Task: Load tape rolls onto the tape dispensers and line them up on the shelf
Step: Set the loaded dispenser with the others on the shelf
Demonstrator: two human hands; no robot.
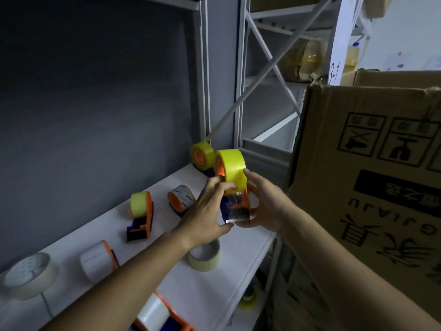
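Holding yellow tape dispenser [235, 199] above shelf [214, 280] w/ both hands: left hand [205, 215] gripping its side, right hand [265, 206] curled around opp. side.

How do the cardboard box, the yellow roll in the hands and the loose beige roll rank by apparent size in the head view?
1. cardboard box
2. yellow roll and beige roll: alike, unranked.

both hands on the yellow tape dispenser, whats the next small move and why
Probably pull the loose clear tape end down across the toothed blade. The yellow tape roll already sits on the orange dispenser, held above the shelf. The left hand pinches at the tape by the roll while the right hand has its grip on the dispenser's far side. Setting it in line comes after.
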